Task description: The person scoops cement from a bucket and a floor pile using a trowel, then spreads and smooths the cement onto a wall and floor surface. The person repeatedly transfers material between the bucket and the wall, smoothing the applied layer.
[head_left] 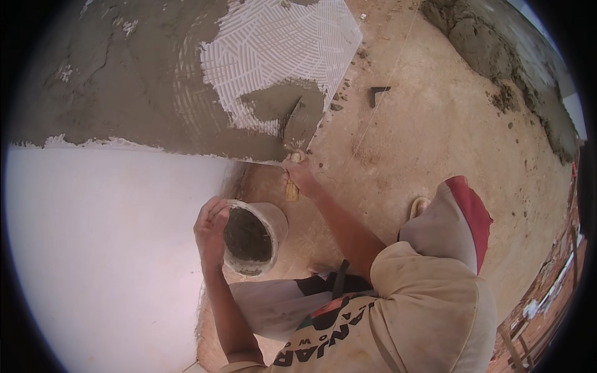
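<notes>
- Trowel [298, 126] is lying with its blade against the wet grey mortar [205, 121], by the lower corner of the grooved white surface [280, 46].
- My right hand [300, 173] is closing around its wooden handle [292, 191], fingers narrow and wrapped, presumably because that grip is steadying the blade.
- Its long axis is running almost straight up the view, leaning slightly right; the blade is pointing away from me and the handle end is pointing back toward my body.
- My left hand [211, 227] is hovering or resting at the rim of the round bucket [278, 224], fingers loosely curved; I cannot tell whether they are gripping it.
- That bucket is holding more mortar and standing beside the smooth white panel [112, 236], probably so the mix is staying within my reach.
- A black L-shaped piece [378, 94] is lying apart on the brown floor [435, 133], right of the trowel.
</notes>
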{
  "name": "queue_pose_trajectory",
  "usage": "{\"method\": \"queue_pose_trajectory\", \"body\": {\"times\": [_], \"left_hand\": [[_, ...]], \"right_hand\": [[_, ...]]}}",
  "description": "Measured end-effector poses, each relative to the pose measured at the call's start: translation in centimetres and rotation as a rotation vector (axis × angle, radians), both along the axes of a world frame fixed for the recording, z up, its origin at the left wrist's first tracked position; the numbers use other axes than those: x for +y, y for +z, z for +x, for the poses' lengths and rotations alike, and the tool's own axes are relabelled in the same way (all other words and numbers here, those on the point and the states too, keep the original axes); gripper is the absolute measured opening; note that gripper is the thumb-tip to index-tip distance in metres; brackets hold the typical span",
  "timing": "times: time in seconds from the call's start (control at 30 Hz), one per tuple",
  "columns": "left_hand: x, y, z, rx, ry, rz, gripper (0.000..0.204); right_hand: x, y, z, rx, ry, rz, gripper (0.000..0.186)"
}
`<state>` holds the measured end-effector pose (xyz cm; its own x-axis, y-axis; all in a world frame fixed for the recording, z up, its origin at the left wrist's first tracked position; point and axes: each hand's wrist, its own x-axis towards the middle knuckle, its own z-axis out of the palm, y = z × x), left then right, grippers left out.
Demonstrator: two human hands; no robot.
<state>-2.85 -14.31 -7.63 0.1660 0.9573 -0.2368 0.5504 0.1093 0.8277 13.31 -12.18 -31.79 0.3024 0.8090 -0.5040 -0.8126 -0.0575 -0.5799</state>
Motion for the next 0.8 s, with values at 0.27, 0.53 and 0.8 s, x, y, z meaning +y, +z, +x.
{"method": "queue_pose_trajectory", "body": {"times": [0.27,0.53,0.8], "left_hand": [[1.3,-0.3,1.0,0.021,-0.006,0.027,0.049],[1.5,0.5,-0.1,-0.014,0.026,0.035,0.051],[1.4,0.2,-1.8,-0.031,0.131,0.057,0.041]], "right_hand": [[-0.1,10.0,-3.1,-0.622,0.173,0.022,0.031],[1.2,5.6,-4.0,-0.399,-0.185,-0.103,0.02],[0.7,10.0,-5.2,-0.188,0.113,-0.078,0.034]]}}
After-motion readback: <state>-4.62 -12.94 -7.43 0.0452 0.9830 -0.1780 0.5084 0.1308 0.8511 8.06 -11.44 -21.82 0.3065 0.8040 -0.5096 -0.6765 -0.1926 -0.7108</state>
